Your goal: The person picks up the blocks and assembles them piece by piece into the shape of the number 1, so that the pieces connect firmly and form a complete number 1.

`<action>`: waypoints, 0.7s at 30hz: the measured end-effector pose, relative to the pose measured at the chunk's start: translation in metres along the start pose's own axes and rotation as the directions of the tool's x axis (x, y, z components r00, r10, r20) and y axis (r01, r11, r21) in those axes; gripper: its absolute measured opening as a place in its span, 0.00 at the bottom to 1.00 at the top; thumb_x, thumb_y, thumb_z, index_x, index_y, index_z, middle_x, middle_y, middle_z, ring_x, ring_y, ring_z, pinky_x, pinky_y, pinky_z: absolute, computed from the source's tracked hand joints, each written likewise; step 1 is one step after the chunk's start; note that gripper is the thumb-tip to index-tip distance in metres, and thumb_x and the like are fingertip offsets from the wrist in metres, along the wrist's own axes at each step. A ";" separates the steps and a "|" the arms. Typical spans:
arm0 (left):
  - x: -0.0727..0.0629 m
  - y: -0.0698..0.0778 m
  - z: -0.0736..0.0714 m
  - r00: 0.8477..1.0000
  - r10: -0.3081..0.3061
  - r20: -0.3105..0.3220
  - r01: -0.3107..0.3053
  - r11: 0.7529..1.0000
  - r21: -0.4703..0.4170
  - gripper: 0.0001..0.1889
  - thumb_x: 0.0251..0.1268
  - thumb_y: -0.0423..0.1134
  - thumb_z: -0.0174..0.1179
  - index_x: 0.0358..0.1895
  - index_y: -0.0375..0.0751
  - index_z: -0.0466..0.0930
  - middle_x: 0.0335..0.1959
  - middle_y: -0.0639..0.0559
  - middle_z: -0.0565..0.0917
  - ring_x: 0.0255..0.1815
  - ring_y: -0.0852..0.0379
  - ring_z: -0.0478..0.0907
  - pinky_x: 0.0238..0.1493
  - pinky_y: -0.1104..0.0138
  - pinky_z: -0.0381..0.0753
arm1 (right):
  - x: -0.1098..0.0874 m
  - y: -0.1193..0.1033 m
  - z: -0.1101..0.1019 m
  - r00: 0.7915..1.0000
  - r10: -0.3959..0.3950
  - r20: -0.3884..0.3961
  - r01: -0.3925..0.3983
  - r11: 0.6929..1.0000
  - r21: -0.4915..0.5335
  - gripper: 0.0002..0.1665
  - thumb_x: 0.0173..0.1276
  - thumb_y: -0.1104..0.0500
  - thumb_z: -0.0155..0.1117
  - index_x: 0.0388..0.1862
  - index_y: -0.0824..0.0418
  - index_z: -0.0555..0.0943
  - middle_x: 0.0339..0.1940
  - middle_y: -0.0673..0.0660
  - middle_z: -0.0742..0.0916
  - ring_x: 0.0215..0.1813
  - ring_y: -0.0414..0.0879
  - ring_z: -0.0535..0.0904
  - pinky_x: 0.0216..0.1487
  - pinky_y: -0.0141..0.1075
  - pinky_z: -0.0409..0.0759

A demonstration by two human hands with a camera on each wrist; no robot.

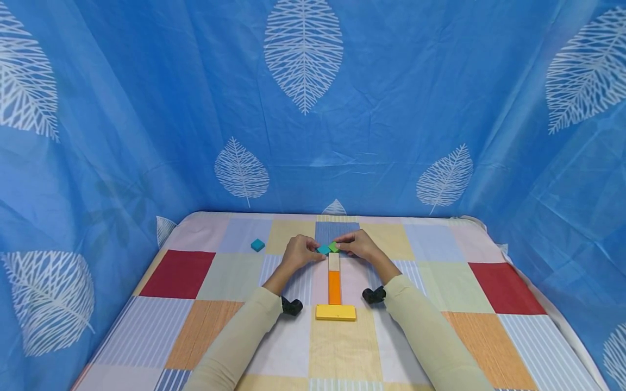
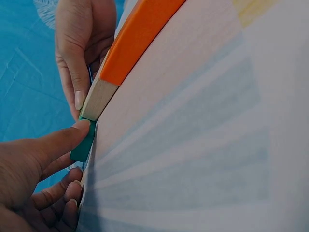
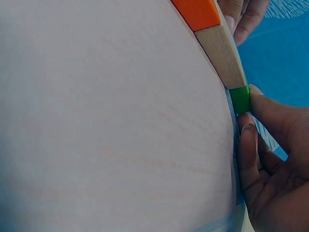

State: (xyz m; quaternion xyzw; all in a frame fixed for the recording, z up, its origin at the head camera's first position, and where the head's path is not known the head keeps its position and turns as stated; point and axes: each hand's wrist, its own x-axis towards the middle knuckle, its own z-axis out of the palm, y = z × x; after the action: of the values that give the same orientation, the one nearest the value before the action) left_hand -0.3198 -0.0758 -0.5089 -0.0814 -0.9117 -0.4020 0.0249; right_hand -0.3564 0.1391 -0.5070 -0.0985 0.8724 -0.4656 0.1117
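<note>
My left hand [image 1: 299, 252] pinches a teal block [image 1: 323, 249] between thumb and fingers. Opposite it, my right hand [image 1: 361, 244] holds a green block [image 1: 334, 247] the same way. The two blocks sit side by side, turned cornerwise, at the far end of a plain wooden block [image 1: 334, 262]. In the left wrist view the teal block [image 2: 83, 141] lies against the wooden block's end; in the right wrist view the green block [image 3: 240, 99] does. An orange block [image 1: 335, 288] continues the line toward me, ending at a yellow block [image 1: 335, 312] laid crosswise.
A loose teal block [image 1: 257, 245] lies to the left of my left hand. A patchwork cloth [image 1: 342, 353] covers the table. Blue curtains [image 1: 371, 108] with white leaf prints hang behind and at both sides. Dark wrist cameras [image 1: 292, 307] sit beneath my forearms.
</note>
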 end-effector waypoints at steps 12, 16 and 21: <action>-0.001 0.001 0.000 1.000 0.009 0.009 -0.009 1.000 0.003 0.16 0.51 0.41 0.80 0.41 0.37 0.91 0.24 0.53 0.83 0.26 0.59 0.72 0.27 0.69 0.70 | -0.002 -0.001 0.000 1.000 -0.012 -0.003 0.012 1.000 -0.005 0.15 0.71 0.57 0.69 0.53 0.63 0.88 0.44 0.59 0.90 0.33 0.44 0.79 0.35 0.34 0.81; 0.000 0.000 0.000 1.000 -0.001 0.014 0.001 1.000 -0.013 0.16 0.51 0.41 0.80 0.41 0.37 0.91 0.24 0.54 0.82 0.26 0.59 0.72 0.27 0.69 0.70 | -0.002 0.000 0.000 1.000 -0.016 -0.001 0.016 1.000 -0.001 0.15 0.72 0.57 0.68 0.53 0.63 0.88 0.44 0.59 0.89 0.33 0.44 0.78 0.35 0.34 0.81; -0.001 -0.001 0.000 1.000 0.000 0.013 0.000 1.000 -0.027 0.16 0.51 0.41 0.80 0.40 0.37 0.91 0.23 0.54 0.81 0.26 0.58 0.71 0.27 0.70 0.68 | -0.001 0.001 0.001 1.000 -0.015 -0.001 0.015 1.000 -0.001 0.15 0.72 0.56 0.68 0.53 0.62 0.88 0.45 0.59 0.89 0.34 0.45 0.79 0.37 0.35 0.82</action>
State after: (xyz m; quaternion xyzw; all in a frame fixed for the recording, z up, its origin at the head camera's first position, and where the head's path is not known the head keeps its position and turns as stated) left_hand -0.3194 -0.0762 -0.5098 -0.0843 -0.9062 -0.4140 0.0179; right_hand -0.3552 0.1391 -0.5080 -0.1048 0.8720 -0.4659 0.1076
